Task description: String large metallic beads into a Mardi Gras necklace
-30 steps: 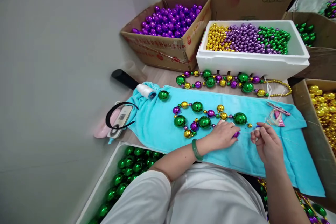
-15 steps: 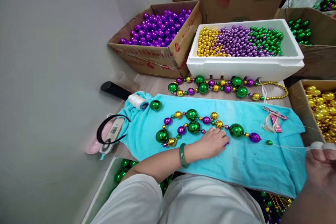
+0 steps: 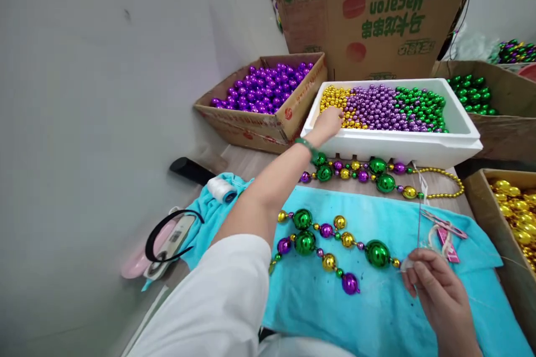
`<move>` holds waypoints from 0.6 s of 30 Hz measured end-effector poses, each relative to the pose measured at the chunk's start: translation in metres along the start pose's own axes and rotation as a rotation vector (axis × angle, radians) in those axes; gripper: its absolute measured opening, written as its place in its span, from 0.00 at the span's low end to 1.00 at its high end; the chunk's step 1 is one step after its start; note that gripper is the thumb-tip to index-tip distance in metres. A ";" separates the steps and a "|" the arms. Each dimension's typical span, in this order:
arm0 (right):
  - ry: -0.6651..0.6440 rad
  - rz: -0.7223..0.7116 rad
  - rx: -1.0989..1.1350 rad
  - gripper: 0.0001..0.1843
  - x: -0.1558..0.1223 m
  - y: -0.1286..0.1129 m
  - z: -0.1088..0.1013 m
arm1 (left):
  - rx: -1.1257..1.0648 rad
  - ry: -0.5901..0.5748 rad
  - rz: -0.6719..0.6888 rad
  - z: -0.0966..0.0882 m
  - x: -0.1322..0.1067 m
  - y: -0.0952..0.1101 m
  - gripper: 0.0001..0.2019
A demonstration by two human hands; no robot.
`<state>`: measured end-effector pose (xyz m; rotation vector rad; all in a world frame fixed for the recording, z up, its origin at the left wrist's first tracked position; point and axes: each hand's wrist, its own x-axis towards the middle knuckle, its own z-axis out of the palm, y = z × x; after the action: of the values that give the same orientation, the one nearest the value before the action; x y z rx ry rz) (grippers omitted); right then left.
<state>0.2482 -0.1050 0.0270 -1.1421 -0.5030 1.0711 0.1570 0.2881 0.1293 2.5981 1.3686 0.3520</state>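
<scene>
My left hand [image 3: 330,121], with a green bangle on its wrist, reaches into the white foam box [image 3: 389,142]. Its fingers are curled down among the small gold beads [image 3: 335,96]; whether one is pinched is hidden. Above the blue towel [image 3: 310,312], my right hand [image 3: 438,290] is closed in a pinch on a thin thread [image 3: 419,223], beside the end of a strand of beads. That strand, with a large green bead [image 3: 377,254] near my right hand, curves across the towel; a purple bead [image 3: 350,283] ends its other visible side. My left arm covers part of it.
Behind the towel lies another bead necklace [image 3: 386,183]. A carton of purple beads [image 3: 240,122] stands back left, a carton of gold beads [image 3: 513,212] at right. A thread spool [image 3: 221,189], black headband [image 3: 151,240] and tweezers [image 3: 444,223] lie around.
My left hand has left the strand on the towel and moved up into the foam box. My right hand has come inward from the far right to the strand's end. The view has tilted up.
</scene>
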 end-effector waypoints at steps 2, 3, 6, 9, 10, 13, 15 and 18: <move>0.000 -0.009 -0.010 0.07 0.003 0.002 0.001 | 0.020 -0.098 -0.054 0.006 0.032 -0.009 0.13; 0.003 -0.007 -0.014 0.07 0.003 0.003 0.002 | 0.022 -0.140 -0.065 0.011 0.043 -0.011 0.13; 0.000 0.027 -0.033 0.07 0.003 0.003 0.001 | 0.038 -0.232 -0.114 0.028 0.065 -0.012 0.14; -0.009 0.041 -0.061 0.07 0.001 0.005 -0.001 | 0.049 -0.259 -0.167 0.040 0.080 -0.010 0.15; -0.012 0.040 -0.072 0.07 0.000 0.006 -0.002 | 0.044 -0.250 -0.174 0.042 0.084 -0.009 0.15; -0.017 0.032 -0.127 0.07 0.000 0.009 -0.005 | -0.007 -0.150 -0.168 0.039 0.084 -0.005 0.16; -0.001 0.010 -0.192 0.08 0.000 0.010 -0.006 | -0.226 0.012 -0.115 0.031 0.067 0.006 0.15; 0.040 -0.023 -0.286 0.09 0.000 0.013 -0.002 | -0.871 0.053 -0.022 0.018 0.007 0.031 0.13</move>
<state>0.2440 -0.1060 0.0147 -1.4022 -0.6512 0.9749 0.1904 0.2755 0.1216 1.8514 0.9418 0.8021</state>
